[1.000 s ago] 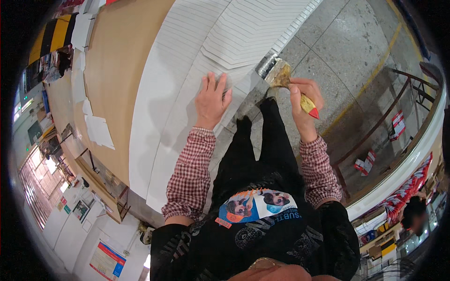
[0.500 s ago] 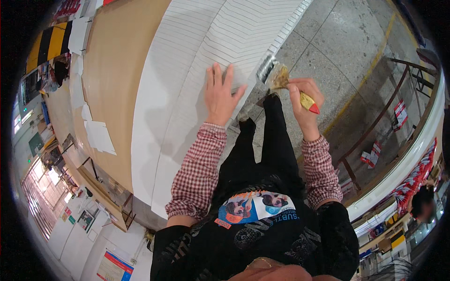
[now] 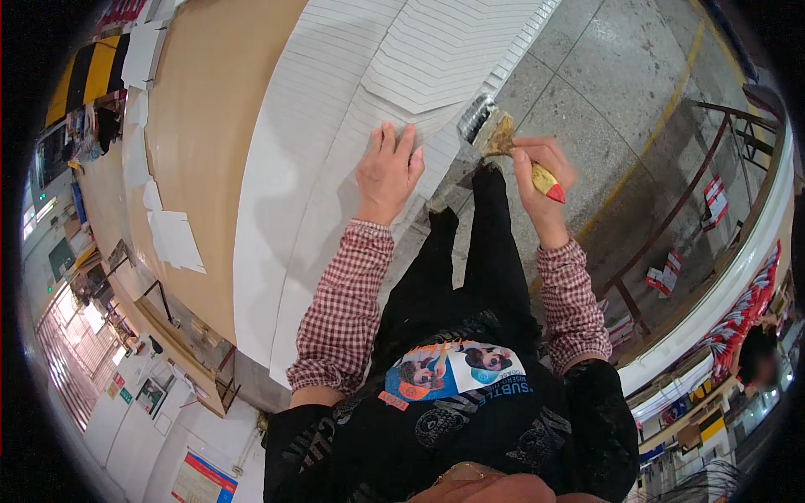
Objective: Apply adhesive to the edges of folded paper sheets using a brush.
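Note:
White sheets (image 3: 411, 59), fanned in overlapping rows, run along the table's right edge. My left hand (image 3: 388, 174) lies flat on the nearer sheets, its fingers stretched out and a little apart. Just beyond its fingertips, the lower edge of an upper group of sheets makes an angled step. My right hand (image 3: 545, 170) grips a wide, flat brush (image 3: 501, 134) by its yellow handle with a red end. The worn, stained brush points up and left. Its bristle end is at the sheets' right edge; whether it touches them I cannot tell.
A tan tabletop (image 3: 214, 126) extends to the left, with torn white paper (image 3: 174, 239) along its far side. On the right, a rusty metal frame (image 3: 671, 226) stands on the grey floor (image 3: 579, 109) beside a curved white-edged table (image 3: 721, 314). Another person (image 3: 759, 356) is at the far right.
My left hand has slid slightly left and toward me. The sheets under it have parted from the upper group, showing a step edge. The brush has moved slightly toward me.

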The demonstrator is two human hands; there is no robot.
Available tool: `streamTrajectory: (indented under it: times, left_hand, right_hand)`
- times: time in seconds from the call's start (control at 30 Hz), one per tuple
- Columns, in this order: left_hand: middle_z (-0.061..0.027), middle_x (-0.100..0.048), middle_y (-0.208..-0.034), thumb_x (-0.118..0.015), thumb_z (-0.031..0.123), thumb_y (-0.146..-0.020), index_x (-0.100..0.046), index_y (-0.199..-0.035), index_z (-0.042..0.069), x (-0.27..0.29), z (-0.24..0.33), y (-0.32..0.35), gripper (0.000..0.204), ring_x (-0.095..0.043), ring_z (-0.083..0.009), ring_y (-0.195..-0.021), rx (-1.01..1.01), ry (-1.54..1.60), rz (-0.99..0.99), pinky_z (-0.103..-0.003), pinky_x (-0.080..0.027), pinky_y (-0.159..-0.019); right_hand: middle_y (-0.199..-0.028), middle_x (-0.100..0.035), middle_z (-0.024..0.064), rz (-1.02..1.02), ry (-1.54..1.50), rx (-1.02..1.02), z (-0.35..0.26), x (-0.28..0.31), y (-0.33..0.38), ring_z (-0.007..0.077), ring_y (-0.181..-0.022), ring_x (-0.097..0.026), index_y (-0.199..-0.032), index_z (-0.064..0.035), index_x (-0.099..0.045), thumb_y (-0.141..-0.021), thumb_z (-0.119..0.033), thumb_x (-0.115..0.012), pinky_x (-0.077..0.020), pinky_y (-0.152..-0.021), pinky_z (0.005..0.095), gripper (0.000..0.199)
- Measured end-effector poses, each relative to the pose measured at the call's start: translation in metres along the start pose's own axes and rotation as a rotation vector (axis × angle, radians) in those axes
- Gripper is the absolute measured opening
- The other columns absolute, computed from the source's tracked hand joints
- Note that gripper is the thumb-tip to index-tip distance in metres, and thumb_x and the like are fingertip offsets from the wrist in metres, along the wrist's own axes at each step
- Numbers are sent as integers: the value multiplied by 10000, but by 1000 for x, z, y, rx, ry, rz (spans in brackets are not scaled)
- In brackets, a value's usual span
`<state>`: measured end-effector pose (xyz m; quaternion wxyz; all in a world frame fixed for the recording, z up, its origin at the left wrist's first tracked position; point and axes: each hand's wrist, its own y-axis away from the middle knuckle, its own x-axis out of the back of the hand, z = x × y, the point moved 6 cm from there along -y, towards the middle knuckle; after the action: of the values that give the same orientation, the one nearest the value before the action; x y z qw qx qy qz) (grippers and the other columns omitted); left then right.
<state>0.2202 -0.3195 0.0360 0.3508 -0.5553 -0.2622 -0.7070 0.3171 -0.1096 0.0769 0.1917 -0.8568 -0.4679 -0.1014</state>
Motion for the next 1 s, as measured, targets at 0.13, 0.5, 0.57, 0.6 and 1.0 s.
streamTrajectory:
  times: [0.13, 0.5, 0.57, 0.6, 1.0]
  left_hand:
    - [-181, -545, -1217, -551, 251, -869, -563, -1232, 102, 3, -1, 0, 393, -525, -338, -1120, 10, 17, -7, -394, -526, -749]
    - [-265, -252, -1455, -602, 417, -853, -356, -1410, 87, -6, 1, 50, 693, -264, -462, -1317, 162, -28, 31, -528, -268, -1053]
    - [-262, -227, -1466, -611, 413, -849, -335, -1420, 85, -8, -4, 54, 714, -247, -462, -1324, 146, -18, -3, -538, -259, -1052]
    - [-259, -202, -1478, -619, 409, -844, -314, -1430, 83, -8, -5, 56, 737, -230, -461, -1332, 130, -11, -40, -549, -250, -1051]
    - [-259, -422, -1342, -588, 339, -870, -464, -1334, 84, -1, -10, 42, 544, -441, -456, -1185, -6, -40, 8, -444, -469, -898]
  right_hand:
    - [-839, -660, 122, 20, -30, 44, -10, 6, 7, 196, -716, -622, -763, 2, -625, -798, -8, -632, -481, -640, 283, 37]
    - [-904, -634, 114, 48, -156, -176, -9, 2, 44, 166, -716, -606, -801, 8, -605, -858, -53, -590, -478, -612, 286, 85]
    - [-944, -612, 111, 111, -305, -263, -5, 15, 48, 157, -733, -605, -865, 3, -595, -886, -74, -571, -488, -620, 283, 84]
    - [-985, -590, 108, 173, -457, -354, -3, 19, 51, 147, -750, -604, -928, -3, -586, -914, -96, -551, -497, -627, 280, 100]
    - [-1063, -611, 141, 197, -689, -238, 8, 20, 59, 158, -827, -579, -898, -17, -572, -932, -140, -516, -470, -764, 309, 139]
